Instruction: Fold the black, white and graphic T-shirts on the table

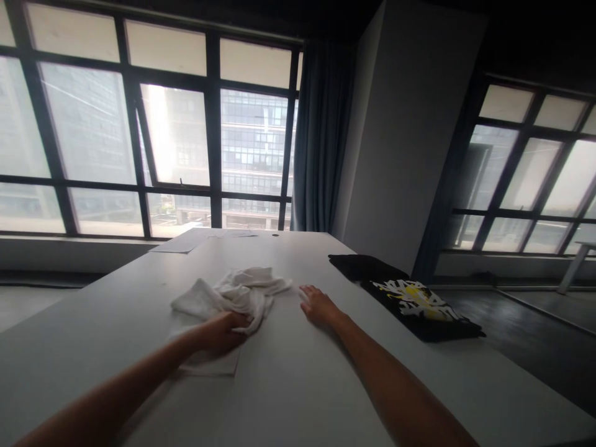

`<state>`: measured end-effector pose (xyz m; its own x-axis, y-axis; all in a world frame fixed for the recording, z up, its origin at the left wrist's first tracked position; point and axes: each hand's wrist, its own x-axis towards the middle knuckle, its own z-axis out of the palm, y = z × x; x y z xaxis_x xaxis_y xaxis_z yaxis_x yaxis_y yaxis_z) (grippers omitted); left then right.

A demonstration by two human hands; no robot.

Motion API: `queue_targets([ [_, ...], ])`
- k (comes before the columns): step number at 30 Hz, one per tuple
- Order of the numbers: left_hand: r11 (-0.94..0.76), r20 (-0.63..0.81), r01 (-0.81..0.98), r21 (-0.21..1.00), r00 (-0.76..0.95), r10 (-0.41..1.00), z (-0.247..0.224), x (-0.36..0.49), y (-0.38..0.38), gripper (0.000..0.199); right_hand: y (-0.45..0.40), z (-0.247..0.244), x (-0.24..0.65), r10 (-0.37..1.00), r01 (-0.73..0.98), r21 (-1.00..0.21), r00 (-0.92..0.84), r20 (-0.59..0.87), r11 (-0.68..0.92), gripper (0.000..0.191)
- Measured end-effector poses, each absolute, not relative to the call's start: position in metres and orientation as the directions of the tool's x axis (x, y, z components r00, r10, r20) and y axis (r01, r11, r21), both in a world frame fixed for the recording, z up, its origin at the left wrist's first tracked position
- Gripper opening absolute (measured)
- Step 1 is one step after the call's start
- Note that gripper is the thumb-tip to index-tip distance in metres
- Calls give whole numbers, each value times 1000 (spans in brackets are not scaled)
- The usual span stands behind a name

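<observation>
A crumpled white cloth [251,292] lies bunched on the white table [298,397] in front of me. My left hand [223,333] is closed on its near side, fingers partly hidden in the folds. Under and below that hand shows a flat white piece [212,365] with a straight edge; whether it belongs to the cloth I cannot tell. Just right of the cloth, my right hand [319,305] rests low at the tabletop, fingers apart and holding nothing.
Along the table's right edge lies a black garment [414,304], flat, with a white and yellow print. Paper sheets [181,243] lie at the far left edge. Beyond the table stand windows, a blue curtain [319,136] and a pillar [395,136].
</observation>
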<state>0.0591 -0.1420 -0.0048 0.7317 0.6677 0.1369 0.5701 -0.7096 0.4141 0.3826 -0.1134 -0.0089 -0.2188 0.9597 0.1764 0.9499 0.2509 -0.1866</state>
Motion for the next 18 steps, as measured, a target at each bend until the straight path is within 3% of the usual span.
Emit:
queue_targets([
  [2,-748,114,467,471,809,576,2,69,-154,30,-116,-5,382,948,946,-170,-239,210,276,63],
  [5,-704,120,524,480,755,644,12,56,-157,40,-120,2,383,948,958,-124,-228,223,259,41],
  [8,-618,132,664,422,629,766,16,28,-143,45,-123,10,383,949,970,-108,-186,255,219,32],
  [13,-511,171,819,261,482,859,20,-7,-119,35,-124,22,381,913,964,-135,-167,373,231,38],
  [16,-352,258,930,108,316,913,27,-23,-119,35,-126,31,385,847,953,-211,-78,526,219,43],
  [18,-256,276,961,103,220,936,29,-34,-122,41,-127,36,393,783,930,-310,39,620,199,46],
])
